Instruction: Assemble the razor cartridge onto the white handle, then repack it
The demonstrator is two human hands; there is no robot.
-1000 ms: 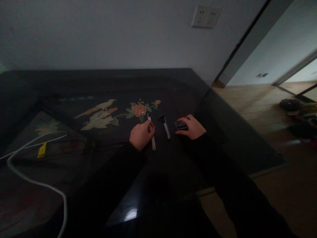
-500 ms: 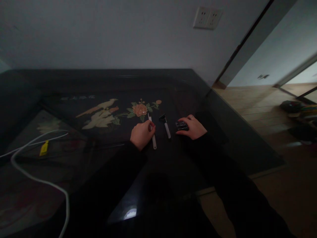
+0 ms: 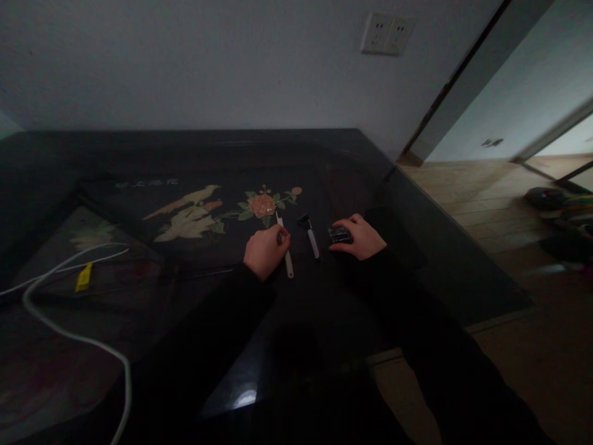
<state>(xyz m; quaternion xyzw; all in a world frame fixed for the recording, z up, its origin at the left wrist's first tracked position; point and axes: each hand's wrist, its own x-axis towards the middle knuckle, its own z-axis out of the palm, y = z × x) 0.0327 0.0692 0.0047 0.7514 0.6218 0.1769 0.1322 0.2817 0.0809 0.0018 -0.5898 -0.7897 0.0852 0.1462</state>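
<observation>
My left hand (image 3: 266, 250) is closed, thumb and finger pinching the middle of a slim white handle (image 3: 290, 267). That handle has a forked upper tip and a small hole at its lower end, and my fingers cover its middle. Just right of it lies a razor (image 3: 313, 244) with a black head and a pale grip, touched by neither hand. My right hand (image 3: 364, 238) grips a small dark, shiny case (image 3: 340, 234) between thumb and fingers, on the table. The case seems partly see-through, but its contents are too dark to make out.
The dark glass-topped table (image 3: 301, 148) shows an inlaid bird and flower picture (image 3: 262, 206). At left a white cable (image 3: 78, 337) with a yellow tag (image 3: 84, 277) curls over it. A wall with a double socket (image 3: 388, 34) rises behind; wooden floor (image 3: 463, 191) lies right.
</observation>
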